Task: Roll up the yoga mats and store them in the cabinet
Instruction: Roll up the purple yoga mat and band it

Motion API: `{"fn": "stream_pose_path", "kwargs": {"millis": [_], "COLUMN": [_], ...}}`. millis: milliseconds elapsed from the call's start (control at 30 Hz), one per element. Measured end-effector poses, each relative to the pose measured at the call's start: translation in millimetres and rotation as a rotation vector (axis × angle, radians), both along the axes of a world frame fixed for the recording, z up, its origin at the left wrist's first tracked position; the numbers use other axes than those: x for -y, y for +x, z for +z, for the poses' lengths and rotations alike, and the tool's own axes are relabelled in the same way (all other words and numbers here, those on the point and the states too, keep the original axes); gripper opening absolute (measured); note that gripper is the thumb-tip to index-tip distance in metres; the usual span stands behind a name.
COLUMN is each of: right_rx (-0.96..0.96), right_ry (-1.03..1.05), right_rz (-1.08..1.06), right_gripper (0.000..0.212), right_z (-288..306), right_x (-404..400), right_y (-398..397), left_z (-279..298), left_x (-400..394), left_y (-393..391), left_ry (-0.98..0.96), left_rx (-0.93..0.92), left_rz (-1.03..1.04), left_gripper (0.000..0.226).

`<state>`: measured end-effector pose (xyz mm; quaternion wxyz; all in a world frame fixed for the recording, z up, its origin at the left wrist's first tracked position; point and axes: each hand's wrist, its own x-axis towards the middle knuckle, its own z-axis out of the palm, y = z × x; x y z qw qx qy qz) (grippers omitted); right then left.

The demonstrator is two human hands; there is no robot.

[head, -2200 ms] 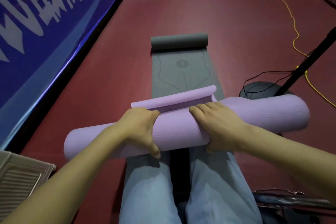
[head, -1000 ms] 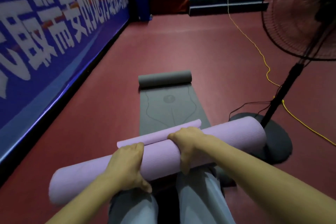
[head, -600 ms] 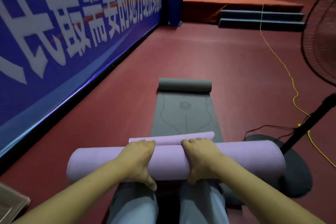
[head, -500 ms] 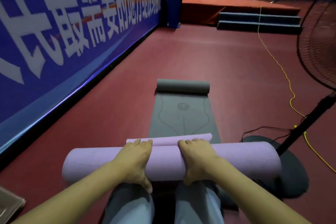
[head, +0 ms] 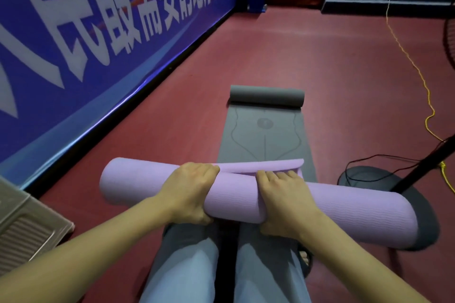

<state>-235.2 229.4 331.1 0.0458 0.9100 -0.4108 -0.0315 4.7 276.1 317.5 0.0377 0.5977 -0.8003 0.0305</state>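
Since half a second ago our view has dipped and swung a little to the right, and the rolled lilac foam yoga mat (head: 344, 211) now lies slanted across our lap, its left end raised toward the wall and its right end lower, in front of the fan base; our hands have kept their places on it. We hold the roll with both hands side by side near its middle. Our left hand (head: 189, 192) curls over the top of the roll, fingers on the far side and thumb underneath, gripping it. Our right hand (head: 283, 199) does the same just beside it, fingers bent over the crest and thumb tucked below. Beyond our fingers the loose outer flap of the lilac mat (head: 278, 165) stands a little away from the roll. Our legs, in light blue-grey trousers (head: 187, 268), show beneath the roll. Ahead on the dark red sports floor (head: 344, 69) lies a grey yoga mat with faint printed lines (head: 264, 140), flat near us and rolled up at its far end. To the right stand the round dark base (head: 418, 204) and black pole of a floor fan, with a black cord and a yellow cable (head: 413, 66) trailing across the floor. A blue banner with large white characters (head: 98, 27) runs along the left. At lower left we see the corner of a beige ribbed plastic lid or bin (head: 27, 226); we cannot tell what it holds.
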Motion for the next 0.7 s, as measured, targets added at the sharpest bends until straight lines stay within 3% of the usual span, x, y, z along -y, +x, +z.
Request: {"fn": "stream_pose_path", "kwargs": {"millis": [133,267,367,500,633,700], "right_rx": [0.081,0.030,-0.015,-0.031,-0.039,0.010], "right_ry": [-0.033,0.032,0.114,0.203,0.140,0.124], "right_rz": [0.060,0.052,0.003,-0.034,-0.083,-0.075], "right_gripper": [0.081,0.083,0.084,0.099,0.114,0.107], "right_z": [-1,6,3,-2,-6,-9], "right_x": [-35,-52,-40,-30,-31,-28], "right_y": [-22,-33,-39,-42,-32,-32], "left_z": [-9,-9,-1,10,20,22], "left_x": [-49,-62,-43,-15,10,14], "left_y": [-23,-29,-30,-29,-22,-21], "left_ry": [-0.057,-0.030,0.089,0.322,0.476,0.527], "left_rx": [-0.019,-0.040,0.023,0.166,0.146,0.123], "left_rz": [-0.028,-0.057,-0.080,-0.065,-0.017,0.005], "left_gripper": [0.079,0.073,0.063,0.070,0.084,0.085]}}
